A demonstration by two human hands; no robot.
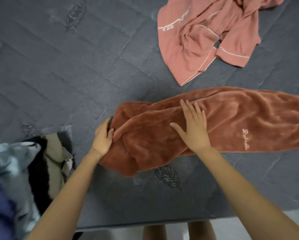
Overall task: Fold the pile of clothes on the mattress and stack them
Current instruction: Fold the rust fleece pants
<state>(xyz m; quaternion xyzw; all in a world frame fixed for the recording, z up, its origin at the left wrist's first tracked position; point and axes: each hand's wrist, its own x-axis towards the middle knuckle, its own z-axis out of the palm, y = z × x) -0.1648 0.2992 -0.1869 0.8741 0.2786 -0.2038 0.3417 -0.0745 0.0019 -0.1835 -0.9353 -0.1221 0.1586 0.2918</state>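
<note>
Rust-coloured fleece trousers [232,122] lie stretched across the grey mattress [58,75], running off the right edge, with pale script embroidered on them. At their left end my left hand [102,137] grips a bunched fold of the fleece, fingers curled round it. My right hand [193,126] lies flat on the middle of the trousers with fingers spread and straight. A crumpled pink garment [206,37] with white piping and lettering lies at the far right of the mattress.
A pile of clothes [23,170] in pale blue, black, beige and purple sits at the near left corner. The mattress's near edge [145,224] runs along the bottom, with my legs and a pale floor below it.
</note>
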